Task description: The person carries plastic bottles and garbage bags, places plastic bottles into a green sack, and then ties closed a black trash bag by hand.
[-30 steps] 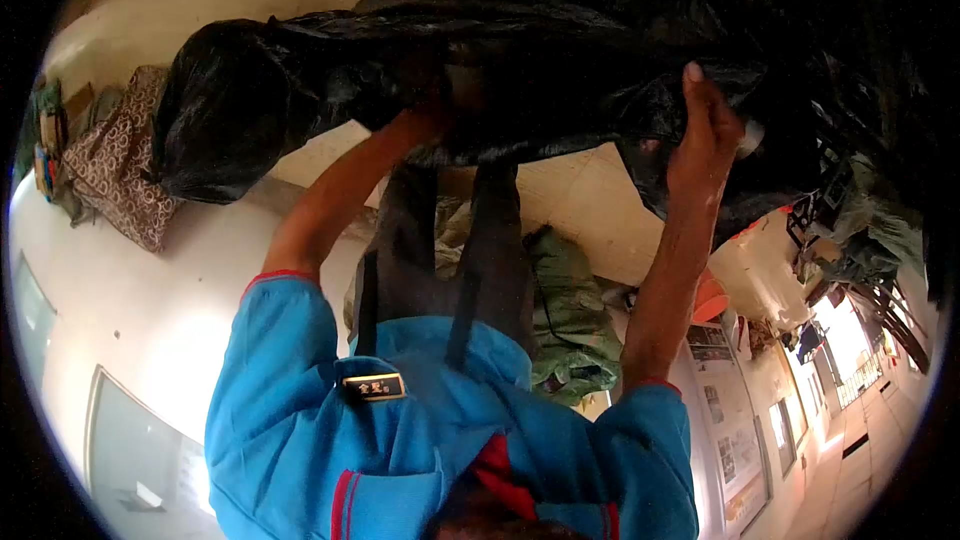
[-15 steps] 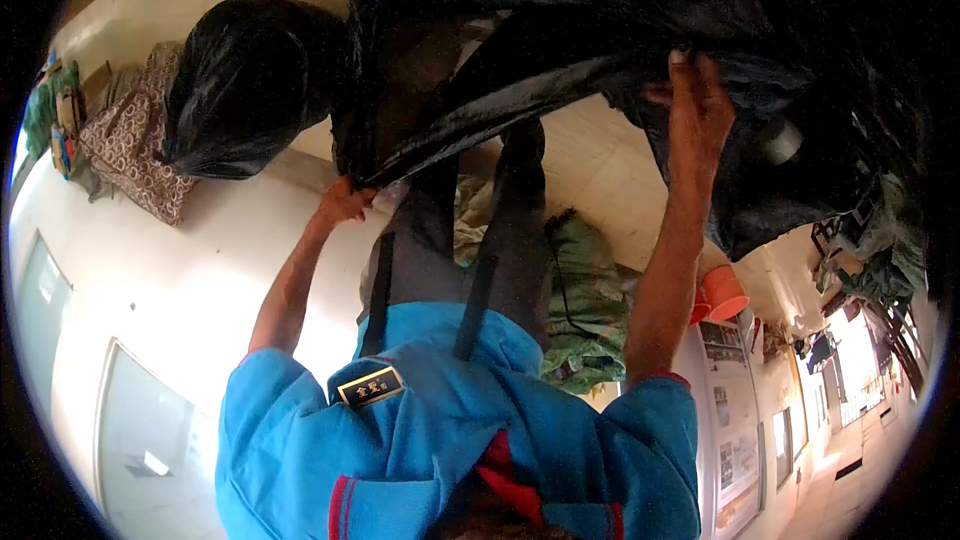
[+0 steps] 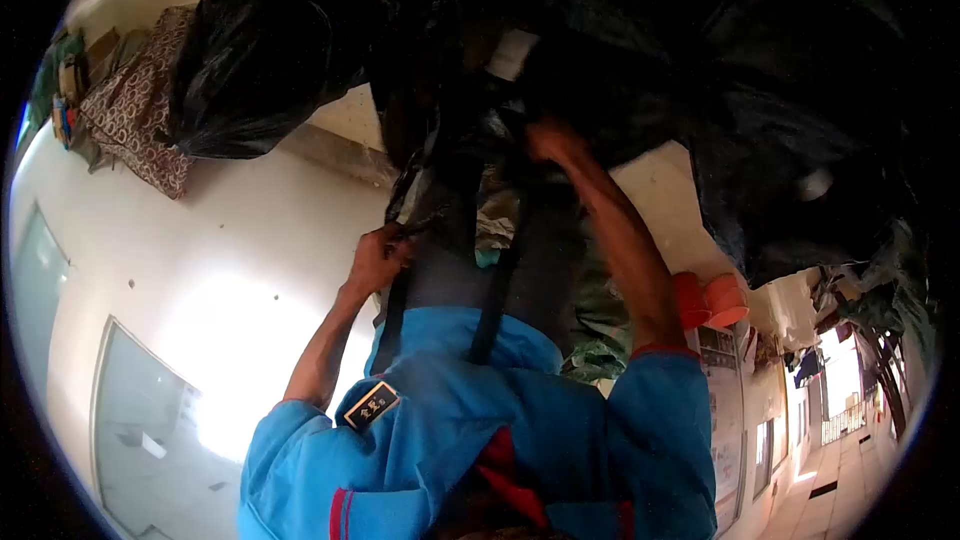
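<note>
A large black plastic garbage bag (image 3: 640,90) spreads in front of my legs, its mouth gathered and creased. My left hand (image 3: 380,256) is closed around a twisted edge of it, beside my left thigh. Higher up and nearer the middle, my right hand (image 3: 553,142) grips the bag's dark film, with its fingertips partly lost in shadow. A pale piece (image 3: 512,54) shows among the black folds above my right hand; its kind is unclear.
Another full black bag (image 3: 270,60) stands at the upper left, against a brown patterned sack (image 3: 140,105). A green sack (image 3: 600,325) is behind my legs. Orange-red buckets (image 3: 722,300) stand at the right near a wall board. A white wall (image 3: 240,230) runs along the left.
My right hand has moved left and lower, off the raised bag edge and in toward the middle. My left hand has shifted right and closer to my body, and the stretched edge has slackened.
</note>
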Available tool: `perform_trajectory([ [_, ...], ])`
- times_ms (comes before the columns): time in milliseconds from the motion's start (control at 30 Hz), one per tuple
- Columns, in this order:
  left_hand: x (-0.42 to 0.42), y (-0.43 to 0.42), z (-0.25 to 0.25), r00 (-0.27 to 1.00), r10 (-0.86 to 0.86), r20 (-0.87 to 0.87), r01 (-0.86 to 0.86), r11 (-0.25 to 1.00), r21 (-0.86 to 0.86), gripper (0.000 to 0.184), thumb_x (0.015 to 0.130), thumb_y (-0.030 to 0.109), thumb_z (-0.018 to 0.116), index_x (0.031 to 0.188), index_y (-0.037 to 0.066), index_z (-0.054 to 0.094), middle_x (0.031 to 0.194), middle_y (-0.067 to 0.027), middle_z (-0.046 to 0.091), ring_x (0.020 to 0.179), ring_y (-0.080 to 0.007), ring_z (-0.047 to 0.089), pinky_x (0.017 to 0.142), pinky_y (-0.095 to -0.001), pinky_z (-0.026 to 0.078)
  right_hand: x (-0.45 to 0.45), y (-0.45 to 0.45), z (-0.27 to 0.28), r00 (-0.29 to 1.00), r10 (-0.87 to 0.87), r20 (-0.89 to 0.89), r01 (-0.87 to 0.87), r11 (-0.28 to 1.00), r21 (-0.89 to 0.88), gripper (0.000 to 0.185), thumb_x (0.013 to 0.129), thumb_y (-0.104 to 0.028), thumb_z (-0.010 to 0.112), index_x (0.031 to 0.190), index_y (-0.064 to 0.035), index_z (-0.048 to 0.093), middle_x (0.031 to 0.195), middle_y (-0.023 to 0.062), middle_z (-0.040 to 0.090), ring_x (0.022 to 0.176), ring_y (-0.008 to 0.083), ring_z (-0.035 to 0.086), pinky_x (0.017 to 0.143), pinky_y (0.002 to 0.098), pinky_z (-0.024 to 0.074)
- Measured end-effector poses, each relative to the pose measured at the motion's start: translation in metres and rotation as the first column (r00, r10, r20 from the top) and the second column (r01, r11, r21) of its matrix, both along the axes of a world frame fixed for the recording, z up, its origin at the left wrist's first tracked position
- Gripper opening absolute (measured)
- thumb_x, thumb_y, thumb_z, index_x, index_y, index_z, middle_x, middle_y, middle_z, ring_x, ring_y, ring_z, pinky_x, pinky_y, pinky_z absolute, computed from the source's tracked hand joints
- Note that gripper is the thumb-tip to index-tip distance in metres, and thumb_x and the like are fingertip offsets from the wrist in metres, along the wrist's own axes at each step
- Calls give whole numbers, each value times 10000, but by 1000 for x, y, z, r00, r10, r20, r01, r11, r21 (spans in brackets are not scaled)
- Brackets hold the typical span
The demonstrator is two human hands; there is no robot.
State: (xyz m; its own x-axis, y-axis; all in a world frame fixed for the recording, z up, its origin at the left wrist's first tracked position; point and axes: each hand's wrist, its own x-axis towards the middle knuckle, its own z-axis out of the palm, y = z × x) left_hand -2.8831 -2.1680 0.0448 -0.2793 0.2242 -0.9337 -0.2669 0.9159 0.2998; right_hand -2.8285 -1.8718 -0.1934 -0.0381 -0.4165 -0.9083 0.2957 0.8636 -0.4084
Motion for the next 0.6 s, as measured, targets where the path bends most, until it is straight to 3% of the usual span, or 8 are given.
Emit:
perform_trajectory([
  [67, -1, -18, -2, 928, 361, 94, -354, 932, -79, 345, 887, 177, 616, 1154, -42, 610, 697, -138, 680, 680, -217, 689, 630, -332, 561, 95, -6, -44, 999, -6, 49, 8, 999, -46, 405, 921, -252, 554, 1265, -38, 532, 1145, 206, 614, 969, 318, 604, 891, 447, 426],
  [167, -35, -18, -11, 819, 501, 279, -425, 858, -289, 374, 893, 163, 628, 1188, -62, 583, 720, -130, 686, 674, -211, 686, 627, -314, 571, 199, -9, -76, 981, -184, -57, 173, 972, -162, 485, 921, -209, 536, 1360, -42, 417, 1208, 206, 571, 1048, 342, 576, 1009, 475, 357],
  [233, -56, -14, -30, 853, 491, 179, -438, 859, -267, 366, 905, 174, 629, 1192, -49, 589, 674, -117, 663, 639, -183, 671, 606, -304, 544, 158, 23, -41, 933, -328, -147, 304, 938, -167, 390, 914, -296, 580, 1156, 9, 556, 1032, 199, 607, 905, 319, 582, 812, 450, 432],
  [300, -72, -1, -63, 937, 279, -208, -295, 954, -50, 350, 894, 175, 658, 1172, -30, 602, 658, -98, 648, 644, -169, 666, 595, -298, 509, 134, 30, -65, 929, -349, -127, 339, 936, -92, 446, 909, -389, 603, 1041, 37, 623, 945, 198, 619, 827, 307, 584, 711, 442, 470],
  [367, -98, 69, -76, 804, 251, -539, -203, 968, 148, 327, 873, 148, 668, 1156, -8, 611, 645, -98, 640, 653, -185, 664, 601, -293, 483, 45, 40, -79, 942, -334, -38, 335, 940, 59, 536, 913, -477, 586, 1079, 30, 630, 1004, 217, 632, 824, 309, 601, 714, 445, 488],
  [467, -100, 165, -106, 821, 76, -565, 168, 914, 369, 298, 849, 122, 653, 1130, 27, 630, 855, -171, 677, 756, -265, 674, 670, -362, 524, -25, 38, -77, 679, -476, -560, 533, 843, -70, 535, 903, -483, 594, 1127, 0, 641, 1104, 195, 621, 949, 317, 582, 823, 449, 472],
  [533, -76, 212, -155, 824, -178, -538, 459, 766, 450, 275, 852, 144, 638, 1108, 45, 643, 1018, -203, 661, 863, -306, 669, 736, -417, 539, -54, 50, -107, 603, -344, -719, 467, 884, -30, 545, 889, -496, 608, 1148, -17, 645, 1184, 175, 595, 1050, 316, 549, 893, 462, 449],
  [600, -56, 217, -225, 824, -317, -470, 541, 687, 485, 267, 861, 169, 628, 1098, 46, 648, 1095, -207, 646, 922, -324, 662, 773, -441, 541, -64, 76, -172, 550, -139, -823, 336, 940, 66, 559, 874, -508, 623, 1170, -35, 649, 1264, 154, 569, 1151, 316, 517, 962, 475, 426],
])
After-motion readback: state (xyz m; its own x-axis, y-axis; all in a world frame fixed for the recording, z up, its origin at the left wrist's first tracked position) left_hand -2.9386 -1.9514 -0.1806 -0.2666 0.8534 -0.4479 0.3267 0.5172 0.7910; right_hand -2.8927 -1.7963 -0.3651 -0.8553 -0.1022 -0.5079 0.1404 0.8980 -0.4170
